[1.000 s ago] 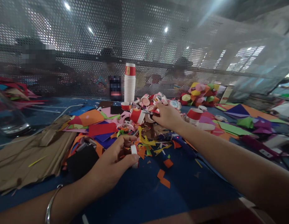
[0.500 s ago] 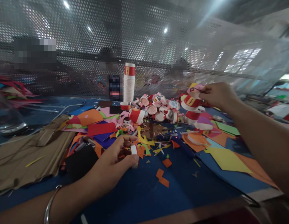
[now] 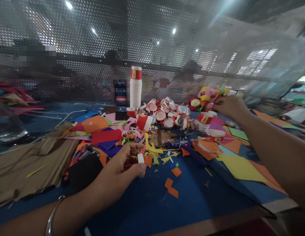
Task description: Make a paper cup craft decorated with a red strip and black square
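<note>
My left hand is closed around a small white paper cup piece with a red edge, held low over the blue table. At the back right, my right hand reaches beside a heap of coloured paper shapes. Its fingers are pinched together, but what they hold, if anything, is hard to make out. Just left of and below that hand, a short stack of red and white paper cups stands on the table. A blue hot glue gun with a red light lies between the hands.
A tall stack of paper cups stands behind a pile of cut cup bottoms. Coloured paper sheets, scraps and flattened cardboard cover much of the table. A perforated metal screen rises behind, people beyond it.
My right hand has let go of a red and white paper cup, now on the short stack, and moved slightly right and back. My left hand stays with its cup piece.
</note>
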`<act>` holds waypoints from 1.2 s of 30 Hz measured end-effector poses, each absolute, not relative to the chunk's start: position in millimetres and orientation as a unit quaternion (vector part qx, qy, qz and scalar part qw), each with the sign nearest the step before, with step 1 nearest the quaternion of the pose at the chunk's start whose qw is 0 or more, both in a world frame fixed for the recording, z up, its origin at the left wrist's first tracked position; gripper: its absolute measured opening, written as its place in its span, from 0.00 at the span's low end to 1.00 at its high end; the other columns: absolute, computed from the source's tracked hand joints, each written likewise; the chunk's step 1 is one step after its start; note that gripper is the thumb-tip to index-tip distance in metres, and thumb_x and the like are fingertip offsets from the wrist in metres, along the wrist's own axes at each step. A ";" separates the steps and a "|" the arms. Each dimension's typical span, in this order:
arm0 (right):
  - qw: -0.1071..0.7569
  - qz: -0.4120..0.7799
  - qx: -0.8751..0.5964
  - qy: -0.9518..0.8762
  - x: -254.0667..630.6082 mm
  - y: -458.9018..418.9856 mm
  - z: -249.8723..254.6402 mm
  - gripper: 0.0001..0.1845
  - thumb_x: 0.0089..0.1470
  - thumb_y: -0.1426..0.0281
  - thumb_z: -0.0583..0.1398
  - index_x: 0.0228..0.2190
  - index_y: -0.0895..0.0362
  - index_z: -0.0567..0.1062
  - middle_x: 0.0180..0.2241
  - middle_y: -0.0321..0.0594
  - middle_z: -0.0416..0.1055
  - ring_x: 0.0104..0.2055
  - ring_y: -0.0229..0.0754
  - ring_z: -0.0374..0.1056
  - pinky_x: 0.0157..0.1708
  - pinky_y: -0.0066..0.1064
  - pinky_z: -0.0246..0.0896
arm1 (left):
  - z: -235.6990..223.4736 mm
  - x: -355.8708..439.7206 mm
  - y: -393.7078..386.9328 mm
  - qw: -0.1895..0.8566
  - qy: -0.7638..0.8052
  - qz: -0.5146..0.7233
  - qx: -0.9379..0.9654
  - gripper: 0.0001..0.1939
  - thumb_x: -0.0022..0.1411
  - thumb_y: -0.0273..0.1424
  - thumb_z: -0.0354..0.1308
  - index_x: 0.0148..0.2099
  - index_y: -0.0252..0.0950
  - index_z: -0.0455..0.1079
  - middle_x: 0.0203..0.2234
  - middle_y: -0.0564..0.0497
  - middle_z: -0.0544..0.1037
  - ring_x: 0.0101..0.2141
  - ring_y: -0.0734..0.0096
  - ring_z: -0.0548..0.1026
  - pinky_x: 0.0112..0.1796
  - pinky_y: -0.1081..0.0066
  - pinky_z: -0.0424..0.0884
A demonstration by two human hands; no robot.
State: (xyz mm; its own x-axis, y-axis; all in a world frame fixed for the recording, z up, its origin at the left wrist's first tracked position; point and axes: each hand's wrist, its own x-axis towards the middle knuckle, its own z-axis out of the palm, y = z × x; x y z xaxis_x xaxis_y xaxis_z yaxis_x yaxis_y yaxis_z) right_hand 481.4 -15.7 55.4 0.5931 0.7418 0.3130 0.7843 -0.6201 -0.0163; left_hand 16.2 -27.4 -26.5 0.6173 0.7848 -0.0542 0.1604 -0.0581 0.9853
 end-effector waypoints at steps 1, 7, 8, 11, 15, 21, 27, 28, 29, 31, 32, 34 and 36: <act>0.083 -0.139 -0.887 -0.433 478.6 -15.2 55.2 0.21 0.67 0.61 0.64 0.56 0.57 0.75 0.57 0.49 0.73 0.54 0.50 0.74 0.52 0.47 0.74 | -26.9 15.9 -27.5 0.590 0.348 0.266 0.678 0.30 0.61 0.43 0.62 0.63 0.39 0.66 0.46 0.43 0.81 0.50 0.50 0.79 0.47 0.55 0.73; 0.158 -0.143 -0.854 -0.474 432.7 -8.7 49.3 0.20 0.67 0.61 0.64 0.56 0.56 0.75 0.57 0.47 0.74 0.53 0.49 0.74 0.52 0.47 0.74 | -29.1 15.5 -28.0 0.587 0.345 0.265 0.683 0.30 0.62 0.43 0.62 0.63 0.38 0.65 0.51 0.41 0.80 0.50 0.50 0.79 0.48 0.54 0.74; 0.169 -0.132 -0.838 -0.503 418.5 -6.0 46.5 0.20 0.67 0.61 0.64 0.56 0.57 0.75 0.56 0.47 0.74 0.53 0.49 0.75 0.51 0.47 0.74 | -29.3 15.8 -28.0 0.586 0.344 0.266 0.684 0.30 0.62 0.43 0.63 0.63 0.38 0.66 0.52 0.41 0.79 0.50 0.50 0.79 0.48 0.54 0.74; 0.195 -0.091 -0.771 -0.600 370.2 6.9 36.3 0.17 0.67 0.61 0.64 0.52 0.58 0.77 0.51 0.45 0.77 0.48 0.46 0.76 0.48 0.45 0.75 | -29.3 16.8 -28.7 0.583 0.334 0.279 0.687 0.30 0.61 0.43 0.63 0.62 0.39 0.66 0.55 0.40 0.77 0.52 0.50 0.77 0.47 0.55 0.75; 0.235 -0.068 -0.688 -0.684 314.7 31.1 29.2 0.12 0.66 0.64 0.63 0.46 0.57 0.81 0.36 0.39 0.79 0.37 0.41 0.73 0.41 0.34 0.67 | -28.6 16.1 -30.5 0.567 0.314 0.283 0.707 0.27 0.63 0.43 0.63 0.61 0.40 0.67 0.55 0.41 0.77 0.54 0.50 0.76 0.48 0.54 0.76; 0.216 -0.023 -0.592 -0.776 268.8 59.8 37.9 0.18 0.65 0.63 0.62 0.53 0.57 0.79 0.36 0.39 0.79 0.36 0.41 0.70 0.38 0.32 0.57 | -30.3 8.3 -35.3 0.517 0.299 0.255 0.760 0.25 0.66 0.42 0.61 0.62 0.44 0.66 0.55 0.44 0.76 0.51 0.52 0.78 0.49 0.53 0.75; 0.133 0.000 -0.554 -0.822 250.8 71.9 41.7 0.17 0.54 0.71 0.67 0.46 0.55 0.82 0.44 0.44 0.81 0.46 0.49 0.71 0.47 0.36 0.58 | -27.4 5.0 -39.2 0.445 0.268 0.222 0.825 0.21 0.67 0.37 0.59 0.61 0.46 0.67 0.50 0.49 0.77 0.46 0.58 0.78 0.48 0.56 0.75; 0.127 0.000 -0.556 -0.822 251.2 71.4 41.7 0.14 0.53 0.71 0.67 0.43 0.56 0.83 0.43 0.45 0.81 0.45 0.50 0.71 0.46 0.36 0.58 | -26.6 5.3 -39.3 0.437 0.266 0.223 0.830 0.21 0.67 0.36 0.59 0.61 0.46 0.67 0.50 0.49 0.77 0.46 0.58 0.78 0.48 0.56 0.75; 0.126 -0.001 -0.559 -0.819 252.7 69.6 41.8 0.10 0.52 0.71 0.67 0.39 0.57 0.82 0.40 0.45 0.81 0.44 0.49 0.71 0.44 0.36 0.58 | -25.9 5.8 -39.2 0.430 0.265 0.224 0.833 0.22 0.67 0.36 0.59 0.61 0.46 0.67 0.50 0.49 0.77 0.46 0.59 0.78 0.48 0.56 0.75; 0.135 -0.003 -0.568 -0.812 259.8 62.0 43.3 0.03 0.53 0.71 0.67 0.33 0.57 0.80 0.35 0.43 0.79 0.39 0.46 0.71 0.40 0.34 0.58 | -24.7 6.2 -39.0 0.419 0.262 0.227 0.839 0.22 0.66 0.35 0.59 0.61 0.45 0.67 0.50 0.48 0.77 0.46 0.59 0.78 0.48 0.56 0.75; 0.146 -0.005 -0.574 -0.805 266.0 56.2 45.0 0.03 0.54 0.70 0.66 0.30 0.57 0.79 0.33 0.41 0.78 0.36 0.44 0.70 0.38 0.33 0.58 | -24.3 6.2 -39.0 0.412 0.261 0.228 0.843 0.22 0.66 0.35 0.59 0.61 0.45 0.67 0.50 0.48 0.77 0.47 0.58 0.77 0.48 0.55 0.74; 0.182 -0.014 -0.587 -0.789 284.3 41.4 50.4 0.06 0.58 0.67 0.65 0.31 0.56 0.77 0.31 0.38 0.77 0.33 0.41 0.69 0.36 0.32 0.58 | -23.8 5.7 -39.4 0.398 0.259 0.230 0.850 0.21 0.66 0.35 0.59 0.61 0.44 0.68 0.50 0.48 0.77 0.47 0.58 0.77 0.49 0.54 0.73; 0.226 -0.035 -0.607 -0.761 311.0 24.1 57.9 0.09 0.60 0.63 0.64 0.33 0.55 0.77 0.32 0.37 0.77 0.34 0.41 0.70 0.36 0.33 0.60 | -24.0 5.2 -40.0 0.392 0.258 0.232 0.852 0.21 0.66 0.35 0.59 0.60 0.45 0.68 0.51 0.48 0.76 0.48 0.58 0.76 0.50 0.54 0.73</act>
State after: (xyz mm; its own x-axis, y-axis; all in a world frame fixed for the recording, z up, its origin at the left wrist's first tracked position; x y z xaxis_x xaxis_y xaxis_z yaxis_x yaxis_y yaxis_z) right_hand 311.0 24.1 57.9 -0.1603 0.9080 0.3872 0.9397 0.2604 -0.2216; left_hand 5.2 -40.0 -24.0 0.7589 0.6220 0.1927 0.2585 -0.5593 0.7876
